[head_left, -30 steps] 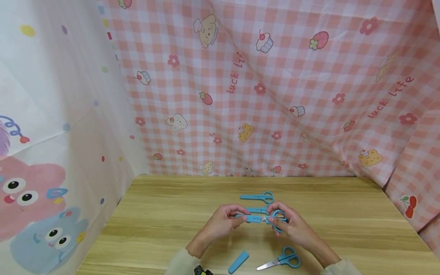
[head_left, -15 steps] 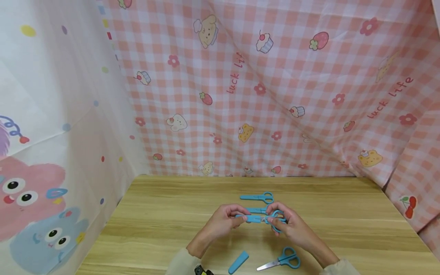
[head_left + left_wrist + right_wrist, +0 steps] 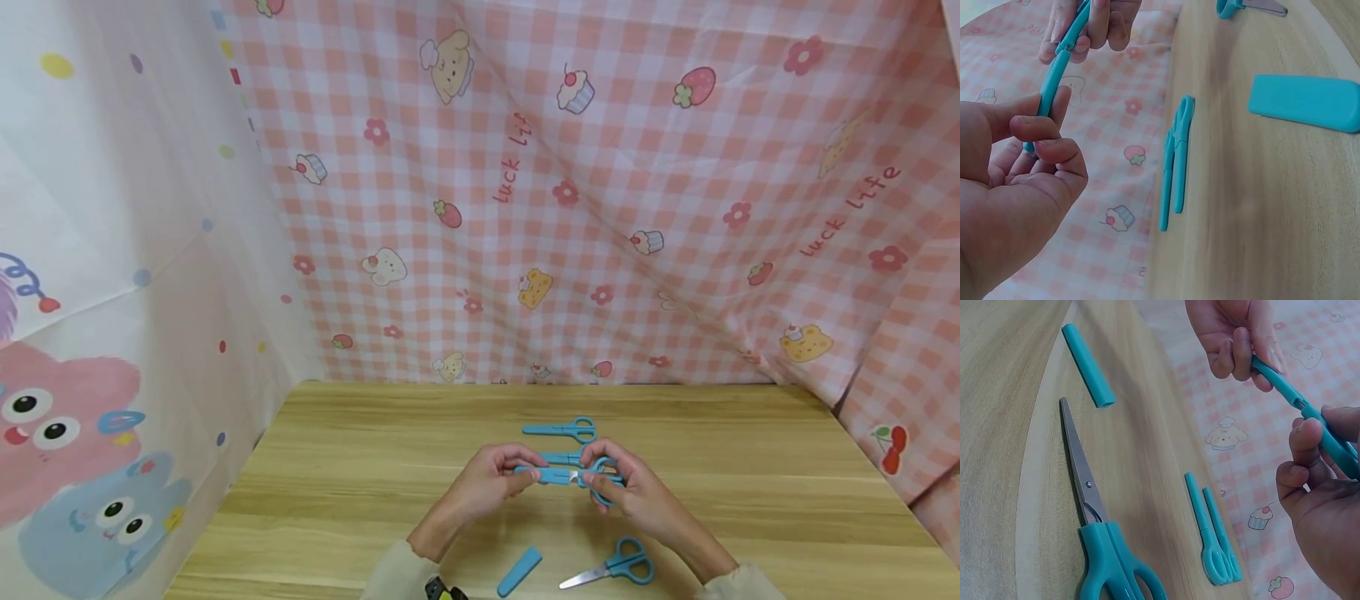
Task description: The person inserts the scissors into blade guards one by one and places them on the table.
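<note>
My left hand (image 3: 483,483) pinches a blue blade cover (image 3: 555,476) between thumb and fingers. My right hand (image 3: 633,492) grips the handles of blue scissors (image 3: 606,493) held level above the table. The blades sit mostly inside the cover, with a short bit of bare metal (image 3: 574,477) showing between cover and handles in the head view. The left wrist view has the cover (image 3: 1054,84) running from the left fingers up to the right ones. From the right wrist, the scissors handles (image 3: 1338,447) are partly hidden by my fingers.
Unsheathed scissors (image 3: 607,572) and a loose blue cover (image 3: 519,572) lie near the front of the wooden table (image 3: 360,500). Behind the hands lie two sheathed scissors, the far pair (image 3: 558,430) and a nearer pair (image 3: 562,458) partly hidden. A pink checked cloth (image 3: 487,250) hangs behind.
Both hands stay almost in place. The handle loops look slightly closer together, and the strip of bare metal has changed a little in shape. The other scissors and loose cover have not moved.
</note>
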Tool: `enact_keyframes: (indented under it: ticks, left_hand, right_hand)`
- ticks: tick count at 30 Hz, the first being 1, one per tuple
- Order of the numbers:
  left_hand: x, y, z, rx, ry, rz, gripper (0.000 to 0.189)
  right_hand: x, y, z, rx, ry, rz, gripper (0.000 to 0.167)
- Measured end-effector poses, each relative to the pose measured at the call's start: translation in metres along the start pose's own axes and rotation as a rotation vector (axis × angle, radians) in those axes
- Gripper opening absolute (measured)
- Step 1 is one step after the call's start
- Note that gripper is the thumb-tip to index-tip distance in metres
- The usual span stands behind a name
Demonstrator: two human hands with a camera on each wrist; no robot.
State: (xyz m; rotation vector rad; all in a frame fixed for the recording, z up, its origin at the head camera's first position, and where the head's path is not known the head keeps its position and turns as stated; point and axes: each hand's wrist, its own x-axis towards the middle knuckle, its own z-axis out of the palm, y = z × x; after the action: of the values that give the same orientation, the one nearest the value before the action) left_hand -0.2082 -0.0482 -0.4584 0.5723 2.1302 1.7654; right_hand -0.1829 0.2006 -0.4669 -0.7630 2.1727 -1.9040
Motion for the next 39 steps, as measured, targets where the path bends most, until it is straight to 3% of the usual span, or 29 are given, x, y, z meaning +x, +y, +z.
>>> enact_keyframes:
  ticks: [11,25,39]
  left_hand:
    - [0.0005,0.0004,0.0006,0.013,0.003,0.016,0.012]
    - [-0.0008,0.0016,0.0013,0.015,0.01,0.014,0.011]
    - [-0.001,0.0029,0.0011,0.044,0.012,0.004,0.01]
  right_hand:
    - [0.0009,-0.0003,0.0011,0.018,-0.016,-0.045,0.021]
    - [0.0005,-0.0024,0.0026,0.042,-0.02,-0.035,0.015]
    - [0.0013,-0.0008,0.0035,0.05,-0.013,0.004,0.019]
